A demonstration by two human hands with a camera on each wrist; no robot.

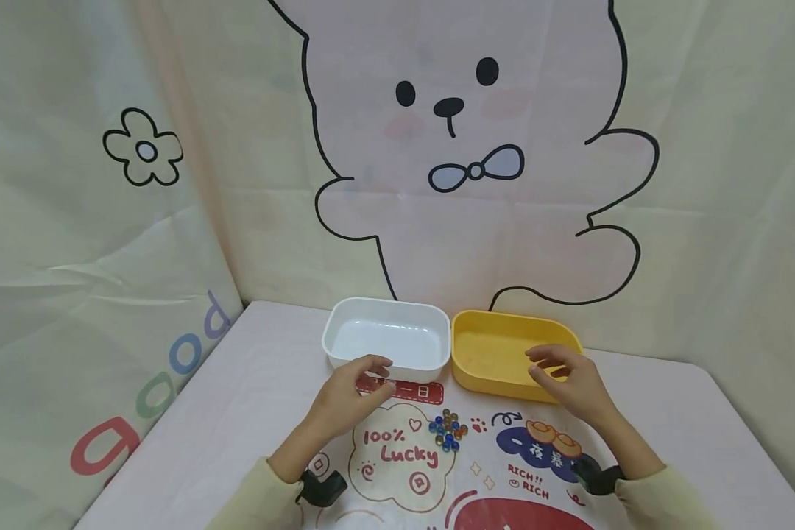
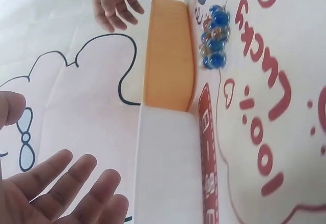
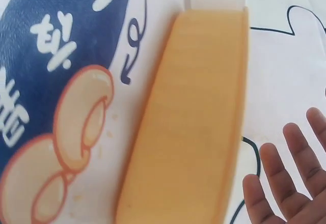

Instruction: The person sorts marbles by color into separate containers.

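At the table's back stand a white plastic box [image 1: 386, 331] and, against its right side, a yellow one [image 1: 503, 346]; no contents show in either. In front of them lies a small cluster of glass marbles [image 1: 447, 430], blue and amber. My left hand [image 1: 351, 394] hovers by the front rim of the white box, fingers relaxed and holding nothing. Over the right part of the yellow box hangs my right hand [image 1: 570, 383], its fingers loosely bent, with nothing in them. The left wrist view shows the marbles [image 2: 215, 38] bunched together, apart from both hands.
A printed mat [image 1: 404, 478] with lettering and drawings covers the table's front middle. White tabletop [image 1: 278, 361] extends on both sides. Behind the boxes hangs a cloth backdrop [image 1: 536, 221] with a bear drawing. Dark straps [image 1: 323, 487] circle the wrists.
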